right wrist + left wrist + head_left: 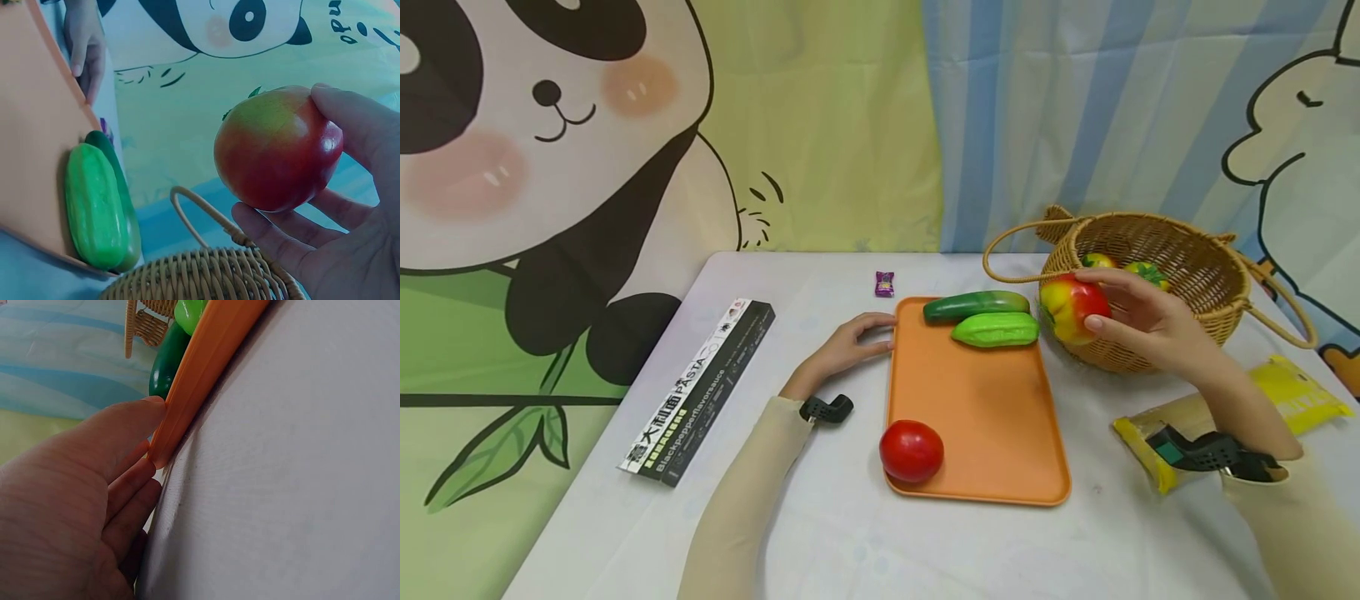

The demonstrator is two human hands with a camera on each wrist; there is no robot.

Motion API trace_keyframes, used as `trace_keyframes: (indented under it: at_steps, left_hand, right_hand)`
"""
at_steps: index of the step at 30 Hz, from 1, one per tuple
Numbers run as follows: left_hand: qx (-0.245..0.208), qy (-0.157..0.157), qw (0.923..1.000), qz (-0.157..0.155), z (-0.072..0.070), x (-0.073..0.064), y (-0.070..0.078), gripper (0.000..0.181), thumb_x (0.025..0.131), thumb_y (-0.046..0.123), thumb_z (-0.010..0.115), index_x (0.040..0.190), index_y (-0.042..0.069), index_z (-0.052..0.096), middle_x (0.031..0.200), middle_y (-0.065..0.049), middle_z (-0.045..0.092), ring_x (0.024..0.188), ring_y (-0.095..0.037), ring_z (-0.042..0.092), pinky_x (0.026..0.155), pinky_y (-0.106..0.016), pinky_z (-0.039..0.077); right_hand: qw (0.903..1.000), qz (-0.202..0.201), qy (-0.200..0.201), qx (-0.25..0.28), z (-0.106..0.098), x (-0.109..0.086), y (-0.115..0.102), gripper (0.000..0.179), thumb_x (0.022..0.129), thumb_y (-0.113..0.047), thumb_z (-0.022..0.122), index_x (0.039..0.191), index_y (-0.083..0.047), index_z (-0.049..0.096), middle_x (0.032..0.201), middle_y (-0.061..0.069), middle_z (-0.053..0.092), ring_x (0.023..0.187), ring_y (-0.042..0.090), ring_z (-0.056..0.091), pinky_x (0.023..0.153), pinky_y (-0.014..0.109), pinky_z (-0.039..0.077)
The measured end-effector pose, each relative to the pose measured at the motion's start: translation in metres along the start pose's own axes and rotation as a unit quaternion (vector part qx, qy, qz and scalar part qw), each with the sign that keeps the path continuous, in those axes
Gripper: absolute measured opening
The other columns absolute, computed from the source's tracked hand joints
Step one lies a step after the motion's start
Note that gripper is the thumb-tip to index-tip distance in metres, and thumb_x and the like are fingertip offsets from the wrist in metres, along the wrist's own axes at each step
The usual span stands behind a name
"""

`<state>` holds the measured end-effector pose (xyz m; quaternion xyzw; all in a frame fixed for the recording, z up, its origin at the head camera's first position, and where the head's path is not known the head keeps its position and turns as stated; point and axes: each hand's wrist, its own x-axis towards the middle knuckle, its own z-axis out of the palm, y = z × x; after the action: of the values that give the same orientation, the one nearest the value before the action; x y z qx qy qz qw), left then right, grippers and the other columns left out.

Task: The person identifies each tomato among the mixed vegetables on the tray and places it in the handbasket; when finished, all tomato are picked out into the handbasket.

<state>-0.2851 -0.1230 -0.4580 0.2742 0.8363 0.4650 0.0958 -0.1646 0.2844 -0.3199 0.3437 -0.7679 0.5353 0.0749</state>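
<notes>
My right hand (1150,321) holds a round red-and-yellow fruit (1073,308) between thumb and fingertips, in front of the wicker basket (1180,242). In the right wrist view the fruit (278,150) shows a bit of green leaf at one end. My left hand (850,343) touches the left edge of the orange tray (977,408), thumb and fingers fairly straight along its rim in the left wrist view. At the tray's far end lie a dark green cucumber (973,306) and a light green ridged vegetable (996,330). A red tomato (912,451) sits at its near left corner.
Inside the basket are pieces of produce with green tops (1146,273). A yellow-ended packet (1292,392) lies under my right forearm. On the left is a black-and-white pasta box (700,392). A small purple wrapped candy (884,284) lies beyond the tray.
</notes>
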Motion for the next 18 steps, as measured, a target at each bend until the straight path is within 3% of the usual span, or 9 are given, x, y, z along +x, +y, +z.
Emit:
trace_keyframes:
  at_steps: [7, 18]
  left_hand:
    - [-0.002, -0.002, 1.0, -0.007, 0.0, -0.001, 0.0, 0.049, 0.091, 0.027, 0.071, 0.136, 0.016, 0.057, 0.141, -0.002, 0.053, 0.136, -0.019, 0.043, 0.115, -0.04, 0.032]
    - [0.002, -0.002, 1.0, -0.004, 0.0, -0.001, 0.002, 0.048, 0.091, 0.025, 0.07, 0.136, 0.014, 0.057, 0.141, -0.003, 0.053, 0.135, -0.019, 0.043, 0.115, -0.038, 0.032]
  right_hand:
    - [0.9995, 0.008, 0.022, 0.022, -0.011, -0.003, 0.002, 0.057, 0.086, 0.023, 0.055, 0.139, 0.007, 0.045, 0.142, 0.001, 0.048, 0.121, 0.006, 0.055, 0.09, 0.013, 0.049]
    - [0.997, 0.0, 0.077, 0.001, -0.027, -0.006, 0.003, 0.054, 0.086, 0.021, 0.056, 0.138, 0.01, 0.045, 0.137, 0.007, 0.052, 0.117, 0.011, 0.057, 0.085, 0.013, 0.051]
